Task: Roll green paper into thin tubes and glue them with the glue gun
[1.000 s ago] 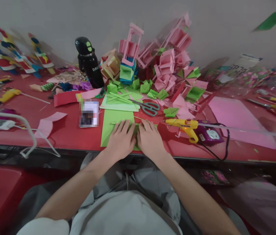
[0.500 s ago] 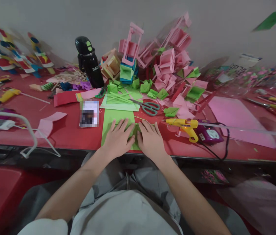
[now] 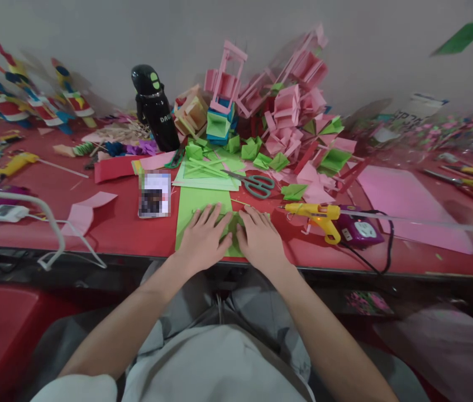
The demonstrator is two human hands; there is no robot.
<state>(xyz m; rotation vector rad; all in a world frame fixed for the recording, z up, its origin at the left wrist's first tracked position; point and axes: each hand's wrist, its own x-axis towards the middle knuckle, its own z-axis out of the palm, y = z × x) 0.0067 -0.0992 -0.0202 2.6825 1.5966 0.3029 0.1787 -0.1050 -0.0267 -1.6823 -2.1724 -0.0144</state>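
Both palms rest on light green paper (image 3: 198, 196) at the front edge of the red table (image 3: 127, 239). My left hand (image 3: 206, 239) lies flat on its left part, fingers spread. Beside it, my right hand (image 3: 261, 237) presses flat on the right part, its fingers stretched out. Between the thumbs shows a darker green fold or layer; how it is folded is hidden by the hands. Just beyond lie grey-handled scissors (image 3: 257, 186) and several green paper strips (image 3: 206, 167). A yellow glue gun (image 3: 314, 212) sits right of my right hand.
A phone (image 3: 154, 194) lies left of the paper, with a black bottle (image 3: 156, 114) behind it. Pink paper models (image 3: 288, 109) and small green folded pieces (image 3: 251, 148) crowd the back. Pink sheets (image 3: 412, 206) and a purple power box (image 3: 357, 226) with a cord lie right.
The view has shifted very slightly. Both hands stay flat on the green paper in nearly the same place.
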